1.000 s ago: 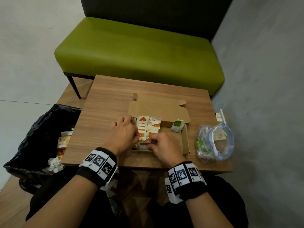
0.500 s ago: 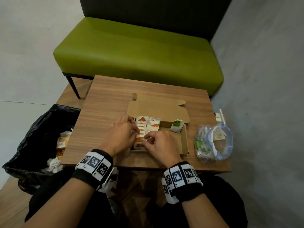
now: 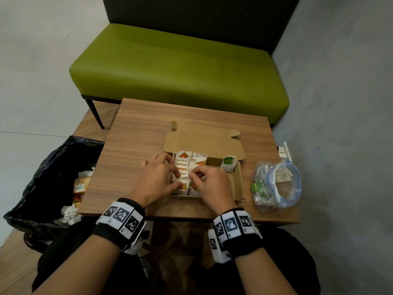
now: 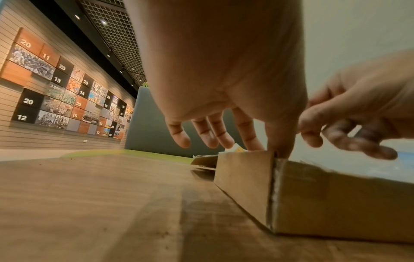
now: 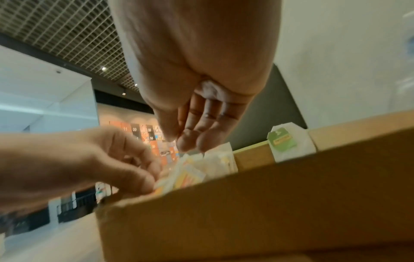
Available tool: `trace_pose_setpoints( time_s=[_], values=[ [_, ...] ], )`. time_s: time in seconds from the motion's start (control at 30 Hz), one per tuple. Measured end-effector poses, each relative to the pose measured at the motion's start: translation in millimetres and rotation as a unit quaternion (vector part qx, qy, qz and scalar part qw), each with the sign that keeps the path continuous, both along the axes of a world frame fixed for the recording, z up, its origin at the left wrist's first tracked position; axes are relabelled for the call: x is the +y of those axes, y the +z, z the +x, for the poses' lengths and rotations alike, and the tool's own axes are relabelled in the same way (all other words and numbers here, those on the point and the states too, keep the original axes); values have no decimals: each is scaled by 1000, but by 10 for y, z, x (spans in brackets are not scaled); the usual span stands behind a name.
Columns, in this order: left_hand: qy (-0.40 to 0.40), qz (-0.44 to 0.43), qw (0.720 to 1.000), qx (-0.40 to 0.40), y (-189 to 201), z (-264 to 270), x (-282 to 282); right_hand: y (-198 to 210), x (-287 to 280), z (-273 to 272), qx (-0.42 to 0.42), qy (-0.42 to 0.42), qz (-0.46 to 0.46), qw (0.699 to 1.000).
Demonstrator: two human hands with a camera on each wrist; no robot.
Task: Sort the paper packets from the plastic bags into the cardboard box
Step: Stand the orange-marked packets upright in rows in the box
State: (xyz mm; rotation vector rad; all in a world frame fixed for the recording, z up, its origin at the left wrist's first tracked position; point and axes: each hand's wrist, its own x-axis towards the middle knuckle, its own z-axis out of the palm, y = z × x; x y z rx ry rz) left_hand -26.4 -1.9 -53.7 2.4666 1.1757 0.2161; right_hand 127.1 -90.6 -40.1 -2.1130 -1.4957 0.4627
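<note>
The left hand (image 3: 158, 177) lies over the near-left corner of the cardboard box (image 3: 238, 179), its fingers spread and almost straight, the tips on the orange-and-white paper packets (image 3: 182, 165); it grips nothing. The right hand (image 3: 210, 184) is just beside it, with thumb and first fingers brought together over the packets in the near part of the box. If they really pinch one packet I cannot tell, because the wrist view is blurred there.

The box stands open on the wooden table (image 3: 136, 133), its lid flap (image 3: 204, 141) folded back on the far side. The packets fill its left half in rows. One green-label packet (image 3: 228, 163) leans at the far wall, and the right half shows bare cardboard.

To the right of the box, near the right edge of the table, lies a clear plastic bag (image 3: 276, 184) with green-and-white packets inside. On the floor to the left stands a black bin bag (image 3: 42, 167) holding crumpled wrappers. A green bench (image 3: 180, 71) is behind the table. The far and left parts of the tabletop are bare wood.
</note>
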Motion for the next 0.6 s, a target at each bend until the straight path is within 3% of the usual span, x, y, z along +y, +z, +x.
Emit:
trace_pose_setpoints(
  time_s=[0.2, 0.33, 0.5, 0.6],
  values=[
    [12, -2, 1000, -26, -25, 29, 0, 339, -171, 408, 37, -67, 97, 992],
    [-5, -19, 1000, 3, -27, 29, -22, 518, -323, 731, 47, -112, 130, 984],
    [29, -26, 999, 8, -12, 54, -57, 677, -585, 1101, -2, -200, 166, 966],
    [31, -35, 999, -6, 48, 75, -56, 745, -801, 1385, -73, -281, 141, 946]
  ],
)
